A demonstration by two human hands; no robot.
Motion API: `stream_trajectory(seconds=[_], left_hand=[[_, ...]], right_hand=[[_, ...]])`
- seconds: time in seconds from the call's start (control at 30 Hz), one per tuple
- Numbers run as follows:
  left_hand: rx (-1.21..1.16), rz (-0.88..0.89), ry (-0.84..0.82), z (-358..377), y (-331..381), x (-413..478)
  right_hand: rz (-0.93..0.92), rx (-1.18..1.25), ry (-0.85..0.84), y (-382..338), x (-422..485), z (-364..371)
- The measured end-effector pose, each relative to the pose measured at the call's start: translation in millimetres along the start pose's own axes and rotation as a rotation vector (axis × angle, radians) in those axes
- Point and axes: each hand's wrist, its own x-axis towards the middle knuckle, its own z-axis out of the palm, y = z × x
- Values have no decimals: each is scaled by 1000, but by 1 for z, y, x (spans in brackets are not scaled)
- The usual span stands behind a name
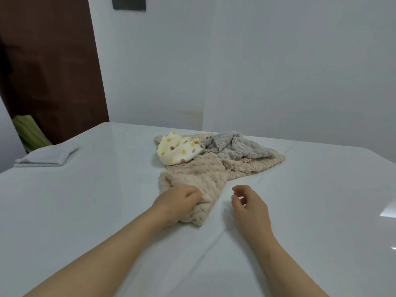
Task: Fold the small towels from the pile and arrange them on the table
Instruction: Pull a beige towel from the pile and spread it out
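A loose pile of small towels lies in the middle of the white table (85, 211). A beige fluffy towel (199, 179) stretches from the pile toward me. My left hand (177, 202) grips its near corner, fingers curled into the cloth. My right hand (248, 204) hovers just right of that corner, fingers loosely curled and holding nothing. Behind lie a cream towel with yellow and brown dots (177, 151), a grey fluffy towel (235, 146) and another beige one (257, 163) under them.
A folded pale grey towel (47, 157) sits at the table's far left edge. A dark brown door (49, 61) and a green object (30, 133) stand behind it. A white wall rises beyond the table's far edge.
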Motion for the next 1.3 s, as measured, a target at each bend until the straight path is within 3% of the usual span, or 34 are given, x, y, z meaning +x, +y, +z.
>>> stream_trajectory(seconds=[0.07, 0.17, 0.23, 0.3, 0.37, 0.43, 0.5, 0.67, 0.87, 1.07, 1.3], left_hand=[[-238, -13, -31, 3, 1, 5], [-343, 141, -72, 9, -1, 12], [-501, 182, 139, 15, -3, 15], [-623, 99, 517, 16, -9, 21], [-511, -63, 752, 12, -13, 32], [-184, -200, 677, 9, -20, 45], [116, -262, 476, 13, -22, 55], [287, -253, 362, 14, -29, 60], [195, -223, 321, 7, -31, 62], [-122, -76, 467, 7, -30, 47], [-404, -113, 425, 0, -30, 36]], right_hand=[[-38, 26, 6, -3, 3, 3], [-49, 46, -19, -8, 12, 8], [-13, 46, -52, -8, 20, 10], [15, 8, -83, -6, 25, 12], [32, -57, -107, -6, 30, 14], [49, -145, -119, -8, 35, 16], [41, -279, -128, -11, 41, 23], [-74, -475, -174, -15, 46, 41], [-170, -459, -187, -6, 50, 43], [-201, -142, -51, -4, 47, 40], [3, 174, 45, -3, 34, 26]])
